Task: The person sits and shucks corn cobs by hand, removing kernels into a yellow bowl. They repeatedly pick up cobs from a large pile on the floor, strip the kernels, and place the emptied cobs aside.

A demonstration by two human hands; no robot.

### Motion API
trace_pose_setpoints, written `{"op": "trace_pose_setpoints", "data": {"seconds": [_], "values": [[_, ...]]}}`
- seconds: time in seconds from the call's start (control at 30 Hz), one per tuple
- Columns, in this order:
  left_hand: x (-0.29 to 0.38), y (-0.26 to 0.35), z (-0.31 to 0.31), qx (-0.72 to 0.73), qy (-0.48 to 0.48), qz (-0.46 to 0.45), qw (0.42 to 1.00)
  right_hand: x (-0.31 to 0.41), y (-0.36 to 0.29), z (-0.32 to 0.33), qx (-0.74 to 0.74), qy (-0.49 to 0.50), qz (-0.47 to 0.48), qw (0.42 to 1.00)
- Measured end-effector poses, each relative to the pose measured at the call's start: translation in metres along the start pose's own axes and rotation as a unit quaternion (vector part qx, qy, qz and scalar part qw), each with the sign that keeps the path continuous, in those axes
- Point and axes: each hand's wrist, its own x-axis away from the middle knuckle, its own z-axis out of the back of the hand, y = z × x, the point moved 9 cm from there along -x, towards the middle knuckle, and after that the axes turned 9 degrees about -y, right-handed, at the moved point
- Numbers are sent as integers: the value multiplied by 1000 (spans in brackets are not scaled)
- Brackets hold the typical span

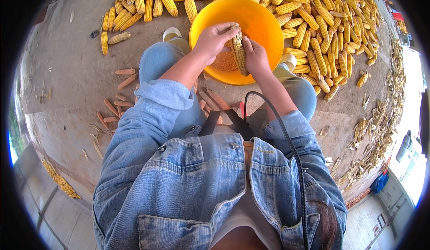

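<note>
Over a yellow plastic basin (268, 25) between my knees, both hands hold one ear of corn (239, 53) with pale, partly dull kernels. My left hand (215, 40) pinches its upper end between thumb and fingers. Lower down, my right hand (257, 55) grips the ear's side, with the thumb pressed along it. Loose orange corn kernels (225, 61) lie in the bottom of the basin, partly hidden by my hands and the ear.
A large heap of yellow corn ears (322, 25) spreads beyond and right of the basin. Bare reddish cobs (110, 107) lie on the concrete floor (67, 82) at left and between my legs. Dry husks (373, 132) line the right side. A black cable (292, 142) crosses my right sleeve.
</note>
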Motion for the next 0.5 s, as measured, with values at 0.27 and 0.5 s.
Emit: {"op": "trace_pose_setpoints", "data": {"seconds": [0.27, 0.5], "values": [[-1, 4, -7, -10, -31, -33, 999, -10, 30, -1, -160, -2, -34, 986], [-1, 9, 10, 18, 15, -13, 1000, -7, 17, -6, -165, -45, -29, 985]]}}
